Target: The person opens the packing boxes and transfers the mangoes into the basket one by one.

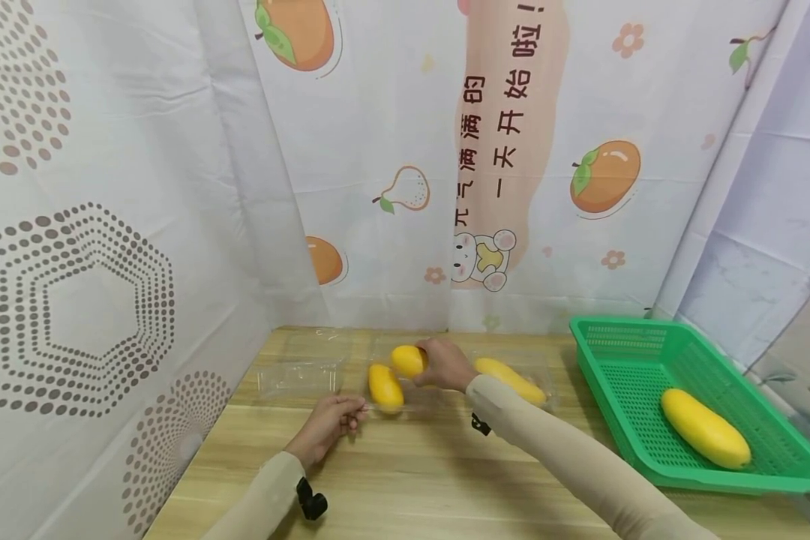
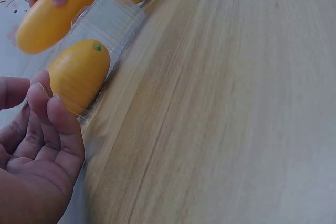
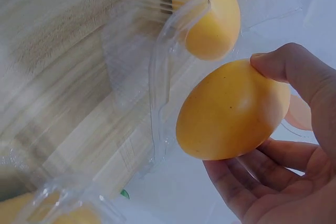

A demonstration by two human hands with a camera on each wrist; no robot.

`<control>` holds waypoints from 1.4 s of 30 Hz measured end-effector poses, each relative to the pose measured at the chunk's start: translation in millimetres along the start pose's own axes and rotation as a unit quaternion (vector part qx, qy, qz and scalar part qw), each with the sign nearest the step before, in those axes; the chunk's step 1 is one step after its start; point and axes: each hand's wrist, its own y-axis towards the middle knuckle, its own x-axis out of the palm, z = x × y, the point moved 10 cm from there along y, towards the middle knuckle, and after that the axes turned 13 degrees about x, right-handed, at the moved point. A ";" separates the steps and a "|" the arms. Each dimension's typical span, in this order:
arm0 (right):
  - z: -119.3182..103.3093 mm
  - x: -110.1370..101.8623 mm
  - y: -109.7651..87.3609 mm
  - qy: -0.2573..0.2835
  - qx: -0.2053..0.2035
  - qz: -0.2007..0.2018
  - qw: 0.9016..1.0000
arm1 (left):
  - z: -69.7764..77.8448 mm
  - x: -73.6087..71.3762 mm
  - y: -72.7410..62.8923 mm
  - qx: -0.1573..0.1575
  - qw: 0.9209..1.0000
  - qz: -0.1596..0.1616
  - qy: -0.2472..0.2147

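My right hand (image 1: 445, 364) grips a yellow mango (image 3: 233, 109) between thumb and fingers, above a clear plastic box (image 3: 160, 85). Inside that box, at its left end, lies a second mango (image 1: 385, 387) with a green stem spot visible in the left wrist view. At the box's near left corner is my left hand (image 1: 332, 424), its fingers curled and its thumb and fingertips pinching the edge. To the right, a long yellow fruit (image 1: 511, 379) lies in another clear box (image 1: 547, 367), partly behind the right forearm.
An additional clear plastic box (image 1: 298, 379) stands at the left of the wooden table (image 1: 405, 480). On the right, a green basket (image 1: 594, 375) holds one long yellow fruit (image 1: 705, 429). A printed curtain (image 1: 378, 247) hangs along the table's back edge.
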 end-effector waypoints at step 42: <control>33.8 -33.2 -9.2 0.032 0.017 0.022 0.999 | 3.1 1.6 -1.0 0.006 1.000 -0.010 0.004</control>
